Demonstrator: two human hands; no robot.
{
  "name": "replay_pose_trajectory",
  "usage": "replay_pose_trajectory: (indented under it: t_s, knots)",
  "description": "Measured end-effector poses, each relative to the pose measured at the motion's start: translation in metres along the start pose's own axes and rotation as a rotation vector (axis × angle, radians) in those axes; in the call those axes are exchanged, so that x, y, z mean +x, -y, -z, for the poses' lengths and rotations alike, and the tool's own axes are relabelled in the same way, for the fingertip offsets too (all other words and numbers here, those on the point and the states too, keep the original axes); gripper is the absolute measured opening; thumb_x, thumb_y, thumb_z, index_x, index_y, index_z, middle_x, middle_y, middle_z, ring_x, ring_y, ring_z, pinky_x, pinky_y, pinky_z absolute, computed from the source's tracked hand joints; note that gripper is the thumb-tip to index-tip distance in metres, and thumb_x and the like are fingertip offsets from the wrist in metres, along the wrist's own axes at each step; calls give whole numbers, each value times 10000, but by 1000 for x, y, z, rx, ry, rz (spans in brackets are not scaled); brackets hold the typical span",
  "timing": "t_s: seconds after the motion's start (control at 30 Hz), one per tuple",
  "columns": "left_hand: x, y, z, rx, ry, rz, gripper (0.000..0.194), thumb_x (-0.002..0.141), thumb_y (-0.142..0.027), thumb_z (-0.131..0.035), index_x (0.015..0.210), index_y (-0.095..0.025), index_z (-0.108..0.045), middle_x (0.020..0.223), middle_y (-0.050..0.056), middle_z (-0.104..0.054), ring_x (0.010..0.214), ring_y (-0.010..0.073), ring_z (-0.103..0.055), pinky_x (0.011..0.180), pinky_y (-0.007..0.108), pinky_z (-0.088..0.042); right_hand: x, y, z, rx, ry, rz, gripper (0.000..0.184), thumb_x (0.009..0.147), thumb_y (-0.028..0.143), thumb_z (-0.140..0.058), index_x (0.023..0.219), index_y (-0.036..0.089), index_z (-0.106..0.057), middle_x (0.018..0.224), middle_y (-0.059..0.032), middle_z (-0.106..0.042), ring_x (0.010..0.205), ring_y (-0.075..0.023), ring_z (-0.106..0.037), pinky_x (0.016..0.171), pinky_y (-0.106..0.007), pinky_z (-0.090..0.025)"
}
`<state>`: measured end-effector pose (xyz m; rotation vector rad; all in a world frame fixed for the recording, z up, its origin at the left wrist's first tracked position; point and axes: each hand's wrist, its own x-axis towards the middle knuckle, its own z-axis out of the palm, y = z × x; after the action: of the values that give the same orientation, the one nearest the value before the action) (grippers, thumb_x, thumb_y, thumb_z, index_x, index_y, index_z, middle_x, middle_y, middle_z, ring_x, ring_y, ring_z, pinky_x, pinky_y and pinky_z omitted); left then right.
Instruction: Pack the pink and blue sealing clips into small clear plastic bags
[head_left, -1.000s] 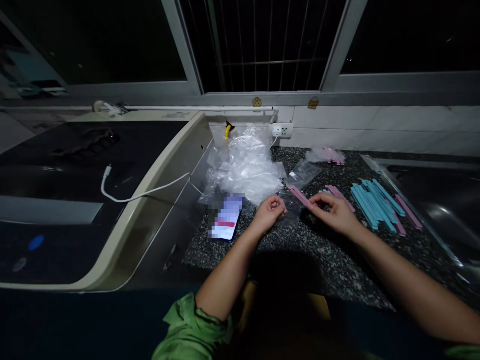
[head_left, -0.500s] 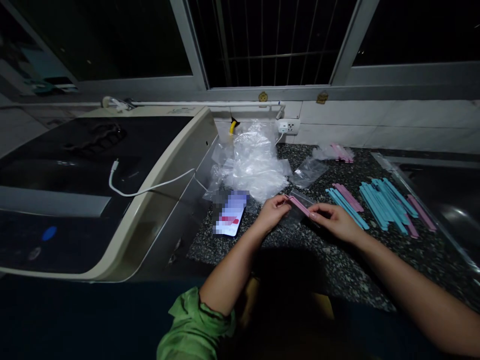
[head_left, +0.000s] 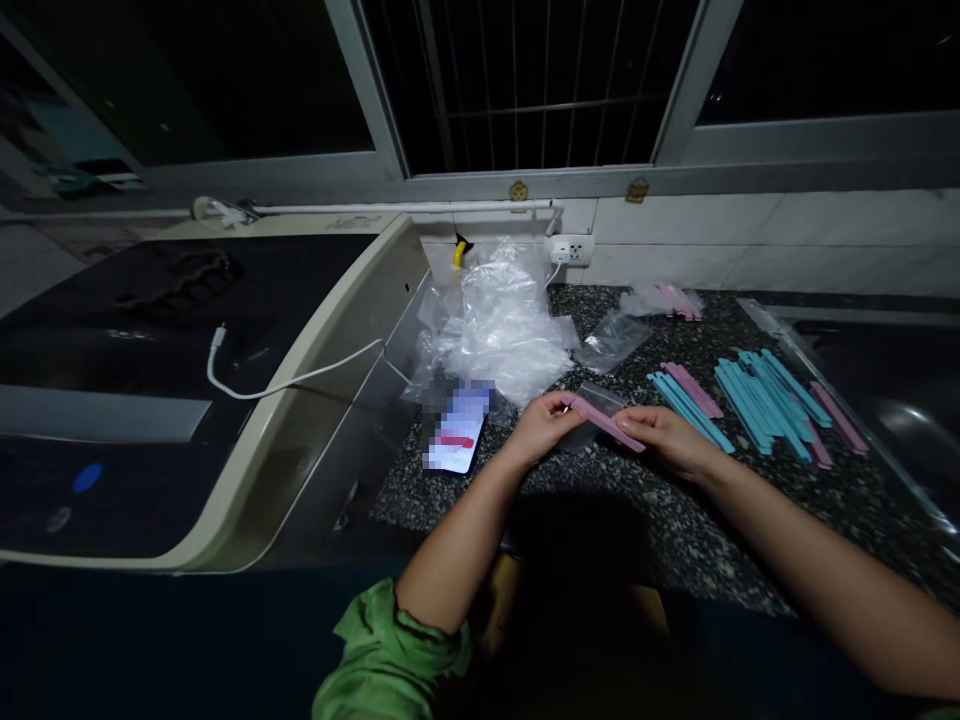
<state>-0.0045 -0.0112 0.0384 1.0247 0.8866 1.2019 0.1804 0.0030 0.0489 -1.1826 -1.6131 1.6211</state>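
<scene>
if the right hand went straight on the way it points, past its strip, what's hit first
Beyond the pink strip, the right hand would probably meet the small clear bag first, with the pile of clear plastic farther on; depth is unclear, so it might pass above the bag.

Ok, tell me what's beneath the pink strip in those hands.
Beneath the pink strip, parts of a clear bag show against the speckled countertop; the strip, left hand and right hand hide the rest.
</scene>
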Motion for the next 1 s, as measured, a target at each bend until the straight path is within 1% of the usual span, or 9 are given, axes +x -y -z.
replay_pose_trajectory:
  t_s: [0.1, 0.17, 0.23, 0.37, 0.47, 0.53, 0.67, 0.8, 1.0]
  knots:
    - [0, -1, -1, -9, -30, 16, 354, 478, -397, -773, 662, -130, -631, 618, -28, -586, 586, 83, -485, 618, 217, -363, -1, 2, -1, -79, -30, 43, 463, 579, 616, -663, 666, 162, -638, 572, 2, -569, 527, -111, -464, 529, -253, -350]
    - [0, -2, 0, -15, -66, 10, 343, 488, -396, -767, 645, -126, -626, 590, -35, -570, 565, 75, -470, 602, 211, -356, -1, 1, -1, -172, -106, 135, 450, 618, 614, -634, 697, 171, -643, 642, -17, -618, 589, -137, -519, 571, -266, -392]
    - [1, -1, 1, -14, -121, -11, 321, 511, -391, -752, 631, -125, -620, 557, -45, -546, 539, 65, -443, 578, 205, -340, -1, -1, 0, -290, -225, 260, 405, 681, 581, -597, 727, 181, -642, 701, -33, -645, 642, -158, -555, 598, -278, -421]
    - [5, 3, 4, -31, -214, -29, 290, 548, -385, -721, 618, -129, -604, 530, -52, -513, 509, 60, -413, 534, 204, -315, 0, -8, 4, -582, -457, 581, 237, 780, 423, -565, 768, 195, -629, 699, -40, -637, 653, -169, -573, 590, -295, -443]
    - [7, 4, 5, -86, -235, -1, 290, 548, -384, -718, 623, -136, -590, 546, -49, -518, 502, 58, -422, 528, 205, -326, -1, -11, 4, -801, -520, 831, 138, 771, 326, -613, 825, 199, -621, 737, -47, -646, 707, -184, -585, 645, -321, -461]
    - [8, 5, 4, -108, -235, 19, 298, 537, -382, -724, 635, -136, -588, 554, -46, -525, 499, 57, -431, 526, 204, -333, -2, -11, 2, -916, -532, 930, 164, 752, 307, -644, 869, 196, -618, 784, -59, -657, 749, -195, -587, 670, -330, -465]
    - [6, 5, 2, -98, -198, 6, 321, 528, -394, -732, 632, -128, -586, 545, -44, -519, 495, 56, -431, 518, 203, -331, -2, -11, -3, -1047, -536, 989, 160, 761, 278, -636, 894, 190, -618, 804, -63, -661, 764, -193, -575, 672, -319, -457]
    - [4, 5, 0, -77, -160, -2, 344, 529, -416, -737, 646, -131, -584, 554, -45, -514, 511, 62, -427, 533, 212, -331, -2, -11, -4, -1052, -538, 988, 98, 786, 236, -598, 871, 191, -618, 776, -55, -654, 734, -181, -561, 660, -311, -445]
    - [3, 3, -2, -34, -90, 5, 380, 449, -344, -792, 700, -144, -589, 666, -25, -589, 651, 98, -493, 669, 233, -372, -2, -11, 0, -1053, -564, 1006, 85, 785, 217, -593, 862, 186, -616, 776, -57, -652, 725, -178, -561, 646, -303, -446]
